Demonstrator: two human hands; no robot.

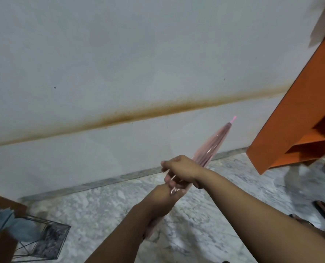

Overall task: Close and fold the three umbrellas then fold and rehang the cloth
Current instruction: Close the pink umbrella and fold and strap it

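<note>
Gripping pink umbrella with right hand and left hand; slick canopy may slip, unfurling folds.

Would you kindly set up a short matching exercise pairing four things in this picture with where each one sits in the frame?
Things:
1. pink umbrella
2. orange shelf unit
3. wire basket
4. blue cloth

Places:
A. on the marble floor, bottom left
B. at the right edge, against the wall
C. in both hands, tip pointing up and right
D. at the far left edge, draped over the basket's rim

Pairs: 1-C, 2-B, 3-A, 4-D
</note>
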